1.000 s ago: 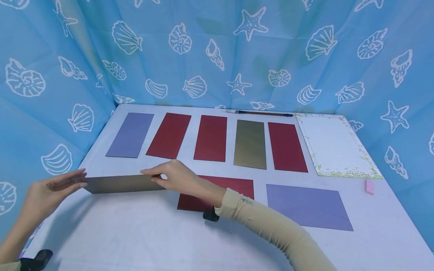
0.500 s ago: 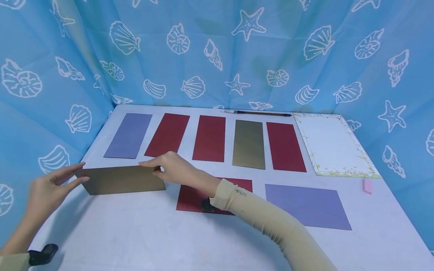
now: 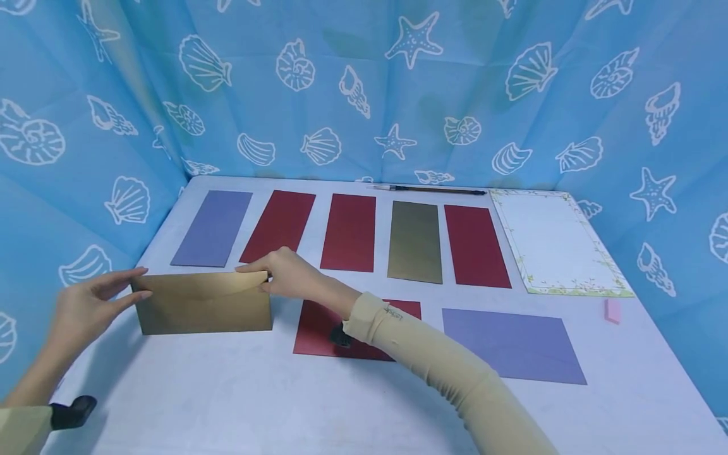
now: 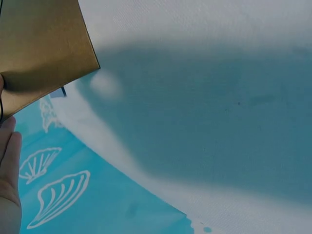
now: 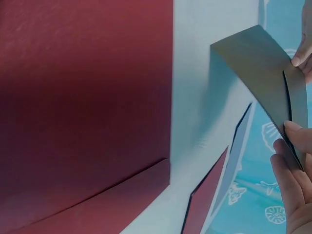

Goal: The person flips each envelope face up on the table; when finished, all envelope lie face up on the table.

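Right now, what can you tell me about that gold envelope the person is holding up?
The gold envelope is a wide rectangle of matte, metallic-looking paper. It stands tilted up, its lower edge at or near the white table. The flap seam shows on its face. The left hand holds its left end, and the right hand pinches the top right corner. The right wrist view shows it bowed slightly.

The gold envelope (image 3: 203, 303) is smooth paper with a faint metallic sheen; the red envelope (image 3: 318, 332) looks matt and finely grained; the tablecloth (image 3: 227, 404) seems woven fabric.
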